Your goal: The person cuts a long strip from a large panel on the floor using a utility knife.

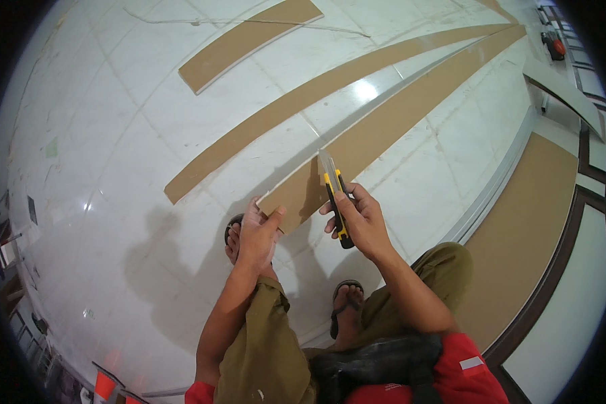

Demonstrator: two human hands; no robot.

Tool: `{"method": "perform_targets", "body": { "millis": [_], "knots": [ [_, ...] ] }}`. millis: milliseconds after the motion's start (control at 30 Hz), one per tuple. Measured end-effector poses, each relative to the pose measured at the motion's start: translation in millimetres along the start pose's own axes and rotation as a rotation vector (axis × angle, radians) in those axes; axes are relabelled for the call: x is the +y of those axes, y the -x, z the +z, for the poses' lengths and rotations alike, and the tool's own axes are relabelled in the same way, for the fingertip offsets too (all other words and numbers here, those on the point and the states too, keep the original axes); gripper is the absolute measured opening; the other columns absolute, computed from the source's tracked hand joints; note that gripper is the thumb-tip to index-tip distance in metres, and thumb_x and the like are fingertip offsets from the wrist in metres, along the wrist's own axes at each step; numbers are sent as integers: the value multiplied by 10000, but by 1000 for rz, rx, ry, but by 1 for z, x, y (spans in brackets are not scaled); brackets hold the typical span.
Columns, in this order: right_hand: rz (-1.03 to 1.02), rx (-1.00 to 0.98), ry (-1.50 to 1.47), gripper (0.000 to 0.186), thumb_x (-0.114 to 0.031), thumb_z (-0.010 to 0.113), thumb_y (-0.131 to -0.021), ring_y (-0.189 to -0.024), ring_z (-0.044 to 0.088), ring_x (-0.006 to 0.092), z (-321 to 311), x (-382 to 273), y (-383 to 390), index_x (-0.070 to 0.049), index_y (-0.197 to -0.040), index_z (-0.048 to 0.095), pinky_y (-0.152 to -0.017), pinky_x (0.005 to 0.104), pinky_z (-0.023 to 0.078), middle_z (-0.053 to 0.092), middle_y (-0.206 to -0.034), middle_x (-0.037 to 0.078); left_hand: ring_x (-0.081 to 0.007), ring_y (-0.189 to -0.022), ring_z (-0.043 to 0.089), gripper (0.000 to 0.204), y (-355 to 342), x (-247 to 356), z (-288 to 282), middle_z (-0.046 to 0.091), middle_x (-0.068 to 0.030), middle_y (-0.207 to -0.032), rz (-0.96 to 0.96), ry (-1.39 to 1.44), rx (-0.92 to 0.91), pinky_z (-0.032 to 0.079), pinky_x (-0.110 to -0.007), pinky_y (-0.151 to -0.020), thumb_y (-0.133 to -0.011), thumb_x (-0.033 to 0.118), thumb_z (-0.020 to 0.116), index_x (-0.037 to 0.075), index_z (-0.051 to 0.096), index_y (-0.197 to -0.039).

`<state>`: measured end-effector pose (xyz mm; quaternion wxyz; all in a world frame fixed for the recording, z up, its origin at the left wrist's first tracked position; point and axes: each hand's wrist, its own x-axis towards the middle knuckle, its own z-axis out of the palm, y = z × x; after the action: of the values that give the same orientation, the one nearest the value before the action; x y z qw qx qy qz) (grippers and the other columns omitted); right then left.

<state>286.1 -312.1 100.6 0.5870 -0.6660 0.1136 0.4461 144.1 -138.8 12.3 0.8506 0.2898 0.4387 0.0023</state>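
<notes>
A long brown board strip (384, 131) with a pale, rough edge runs from my hands toward the far right. My left hand (259, 232) grips its near end, thumb on the brown face and fingers around the left edge. In my right hand (362, 222) is a yellow and black utility knife (337, 195), held upright with its blade out. The blade tip lies at the strip's left edge, a little beyond my left hand; whether it touches the board I cannot tell.
A second long strip (283, 101) lies to the left on the white tiled floor (114, 168). Farther off are a short brown piece (249, 44) and a thin cord (249, 23). A wide brown panel (525, 229) and metal profiles (501, 178) lie right. My sandalled feet are below the strip.
</notes>
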Motion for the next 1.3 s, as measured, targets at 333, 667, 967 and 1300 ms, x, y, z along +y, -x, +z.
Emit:
{"method": "perform_targets", "body": {
  "millis": [333,667,967,1300],
  "knots": [
    [-146,81,199,561,-194,558,-1138,-567,599,104,2,-1,-8,-66,-1664,413,-489,272,492,720,-885,94,-112,-1162,633,465,10,-5,-1,700,-50,-1329,71,-239,-182,521,-292,-993,-1059,136,724,-28,577,-1468],
    [-170,127,179,533,-174,567,-1137,-559,580,86,10,1,-6,-64,-1649,466,-487,263,482,695,-842,61,-120,-1113,658,409,10,4,1,730,-64,-1271,104,-337,-152,529,-292,-980,-1061,141,715,-42,614,-1413],
    [-127,82,175,542,-181,576,-1136,-566,588,85,18,6,1,-47,-1649,460,-491,260,488,696,-856,58,-113,-1093,668,410,6,2,-3,751,-75,-1243,140,-383,-119,543,-298,-966,-1042,169,741,-55,646,-1373],
    [-80,-35,194,533,-183,565,-1148,-584,593,92,31,4,10,-76,-1659,458,-499,256,484,686,-882,63,-118,-1073,673,429,8,3,-5,760,-79,-1226,156,-357,-97,551,-307,-957,-1034,184,753,-63,649,-1368]
  ]
}}
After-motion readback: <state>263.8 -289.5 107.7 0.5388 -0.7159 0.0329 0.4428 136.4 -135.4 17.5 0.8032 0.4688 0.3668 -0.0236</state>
